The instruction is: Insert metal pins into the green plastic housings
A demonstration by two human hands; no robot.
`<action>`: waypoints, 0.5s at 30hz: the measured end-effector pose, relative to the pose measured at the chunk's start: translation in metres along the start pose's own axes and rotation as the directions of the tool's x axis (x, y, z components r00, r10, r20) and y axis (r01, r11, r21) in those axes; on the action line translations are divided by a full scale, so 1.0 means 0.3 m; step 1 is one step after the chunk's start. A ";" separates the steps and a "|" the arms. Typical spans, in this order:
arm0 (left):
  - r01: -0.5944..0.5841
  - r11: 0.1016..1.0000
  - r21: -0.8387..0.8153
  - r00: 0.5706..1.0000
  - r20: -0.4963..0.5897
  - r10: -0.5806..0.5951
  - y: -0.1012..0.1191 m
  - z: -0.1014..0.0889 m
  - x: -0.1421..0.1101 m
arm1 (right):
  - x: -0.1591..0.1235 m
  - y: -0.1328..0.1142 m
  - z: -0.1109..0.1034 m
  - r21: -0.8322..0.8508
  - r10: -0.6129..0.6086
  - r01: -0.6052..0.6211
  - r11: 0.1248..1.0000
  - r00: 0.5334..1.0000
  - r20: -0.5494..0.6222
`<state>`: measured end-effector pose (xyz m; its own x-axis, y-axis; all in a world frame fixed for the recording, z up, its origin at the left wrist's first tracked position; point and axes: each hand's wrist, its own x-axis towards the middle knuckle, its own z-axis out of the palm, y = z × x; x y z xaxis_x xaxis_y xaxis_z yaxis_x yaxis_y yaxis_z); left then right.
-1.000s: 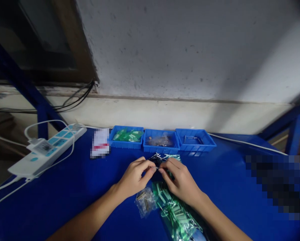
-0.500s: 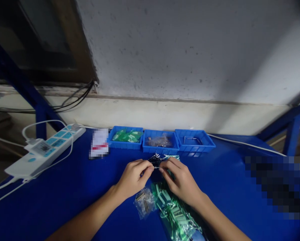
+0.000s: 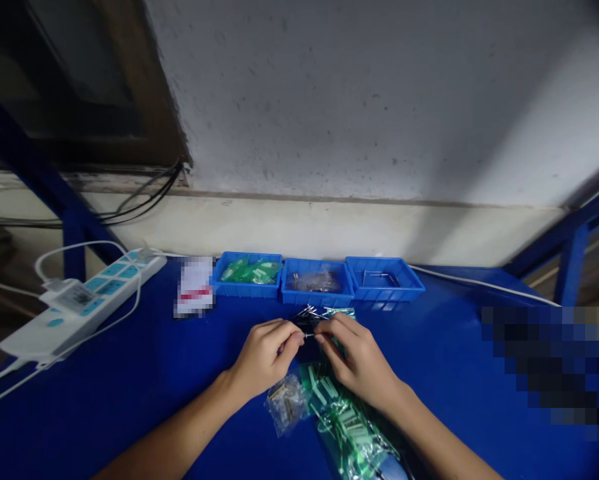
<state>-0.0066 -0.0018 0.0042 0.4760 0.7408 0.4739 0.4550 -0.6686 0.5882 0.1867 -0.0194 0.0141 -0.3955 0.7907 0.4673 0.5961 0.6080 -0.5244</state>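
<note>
A: What do we have, biggest first?
B: The blue surface [image 3: 179, 380] carries everything. Toward us from the middle tray [image 3: 317, 297], a little to its right, lie green bags [image 3: 354, 427] with pale strips inside.

A: And the containers?
B: Just left of the middle tray, the left tray [image 3: 247, 291] holds green packets [image 3: 252, 270]. The middle tray holds clear packets [image 3: 322, 280]; we can't make out their contents. Just right of it, the right tray [image 3: 388, 293] holds a few thin metal pieces [image 3: 379, 275].

A: Our hands?
B: Both are on our side of the middle tray, facing each other. Our left hand [image 3: 264, 353] pinches one end of a thin metal rod [image 3: 309, 335]; our right hand [image 3: 357, 350] pinches the other. Farther toward us from that tray lies a clear bag [image 3: 286, 405] of brass-coloured bits.

A: How should the rod handle?
B: Light and stiff, we'd judge, and smooth enough to roll or slip between fingertips. It hardly looks fragile, though something so slim might bend. We'd take it near its ends, thumb against forefinger, keeping its middle free. Similar loose rods [image 3: 307, 312] lie just in front of the middle tray.
</note>
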 end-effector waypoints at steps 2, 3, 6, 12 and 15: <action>0.005 1.000 -0.005 1.000 -0.021 -0.005 0.000 0.002 0.000 | -0.001 0.007 0.006 -0.006 0.008 -0.008 1.000 1.000 -0.008; 0.003 1.000 -0.003 0.999 -0.038 -0.004 -0.001 0.003 0.001 | -0.001 0.009 0.008 -0.008 0.014 -0.014 1.000 1.000 -0.017; -0.010 1.000 0.009 0.998 -0.068 0.011 -0.002 0.008 0.004 | 0.002 0.010 0.003 -0.019 0.026 -0.026 0.999 0.999 -0.027; 0.029 0.999 0.020 0.997 -0.071 -0.028 -0.006 0.015 0.007 | 0.017 -0.011 -0.025 -0.075 -0.034 0.036 0.997 0.999 0.037; 0.062 0.996 0.057 0.998 -0.019 -0.061 -0.010 0.013 0.020 | 0.025 -0.001 -0.055 -0.157 -0.069 0.066 0.985 0.998 -0.009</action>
<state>-0.0022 0.0043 0.0028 0.4335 0.7810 0.4495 0.5253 -0.6243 0.5782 0.1950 -0.0148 0.0296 -0.4290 0.7464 0.5088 0.6709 0.6404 -0.3738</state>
